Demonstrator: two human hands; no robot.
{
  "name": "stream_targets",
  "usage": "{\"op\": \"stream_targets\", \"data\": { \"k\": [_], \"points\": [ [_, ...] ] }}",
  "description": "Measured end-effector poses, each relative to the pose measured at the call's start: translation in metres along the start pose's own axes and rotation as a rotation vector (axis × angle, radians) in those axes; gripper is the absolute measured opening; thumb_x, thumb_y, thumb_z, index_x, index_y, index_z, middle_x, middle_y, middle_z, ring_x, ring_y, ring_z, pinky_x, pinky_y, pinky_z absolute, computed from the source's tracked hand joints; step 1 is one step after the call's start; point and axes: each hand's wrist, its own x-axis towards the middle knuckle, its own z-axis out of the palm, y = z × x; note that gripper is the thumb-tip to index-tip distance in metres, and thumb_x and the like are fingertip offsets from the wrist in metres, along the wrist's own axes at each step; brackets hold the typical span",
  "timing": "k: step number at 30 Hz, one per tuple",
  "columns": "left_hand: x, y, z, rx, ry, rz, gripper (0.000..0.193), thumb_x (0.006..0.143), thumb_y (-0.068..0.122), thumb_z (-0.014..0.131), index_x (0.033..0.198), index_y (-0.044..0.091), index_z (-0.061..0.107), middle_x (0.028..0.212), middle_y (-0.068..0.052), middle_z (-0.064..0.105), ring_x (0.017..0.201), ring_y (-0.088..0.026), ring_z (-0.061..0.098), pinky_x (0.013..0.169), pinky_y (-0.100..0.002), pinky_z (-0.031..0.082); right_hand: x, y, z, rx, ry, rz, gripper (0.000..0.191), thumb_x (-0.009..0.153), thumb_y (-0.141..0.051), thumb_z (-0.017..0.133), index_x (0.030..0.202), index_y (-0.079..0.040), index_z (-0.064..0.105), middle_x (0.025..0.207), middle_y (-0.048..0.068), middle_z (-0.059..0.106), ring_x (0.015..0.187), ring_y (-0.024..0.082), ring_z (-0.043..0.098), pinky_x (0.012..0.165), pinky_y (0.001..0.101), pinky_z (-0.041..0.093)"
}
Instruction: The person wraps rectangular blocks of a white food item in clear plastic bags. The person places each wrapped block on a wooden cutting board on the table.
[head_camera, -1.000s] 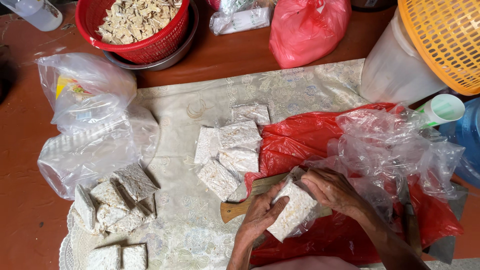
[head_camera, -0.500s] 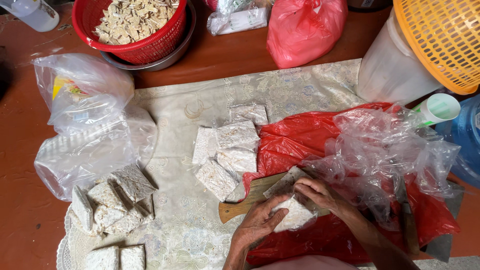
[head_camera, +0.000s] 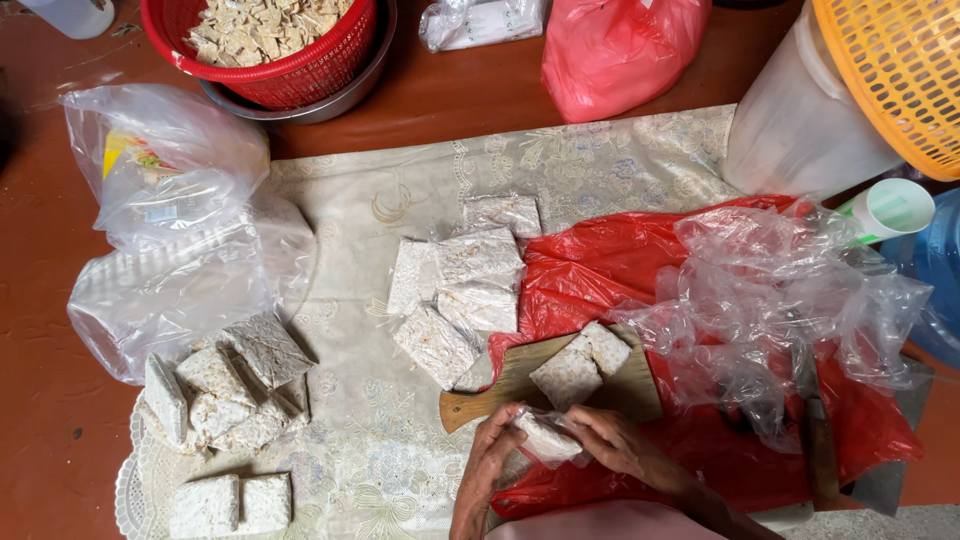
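Both hands (head_camera: 555, 450) apparently closed round wrapped block (head_camera: 548, 438)

Left hand (head_camera: 487, 462) and right hand (head_camera: 622, 443) together low centre, fingers curled inward (fingertips nearly meeting), both gripping.

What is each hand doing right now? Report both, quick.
Left hand: closed on the plastic-wrapped white block, gripping its left end.
Right hand: closed on the same block, fingers at its clear wrapper.
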Motion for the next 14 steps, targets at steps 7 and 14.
{"op": "stream_targets", "data": {
  "k": [7,14],
  "points": [
    [0.029,0.02,0.034,-0.117,0.095,-0.265,0.034,0.078,0.018,0.049,0.104,0.003,0.065,0.097,-0.009,0.067,0.089,-0.026,0.07,0.065,-0.047,0.06,0.019,0.014,-0.01,0.26,0.119,0.156,0.059,0.072,0.008,0.044,0.127,-0.01,0.057,0.104,0.008,0.067,0.084,0.025,0.07,0.073,0.0423,0.059],
    [0.06,0.002,0.038,-0.106,0.029,0.245,0.056,0.093,0.053,0.047,0.099,0.003,0.07,0.116,-0.016,0.069,0.128,-0.026,0.059,0.114,-0.042,0.038,0.014,0.012,-0.023,-0.313,0.185,-0.067,0.031,0.089,-0.021,0.059,0.12,-0.014,0.055,0.11,0.01,0.06,0.098,0.025,0.065,0.084,0.0418,0.057]
  ]
}}
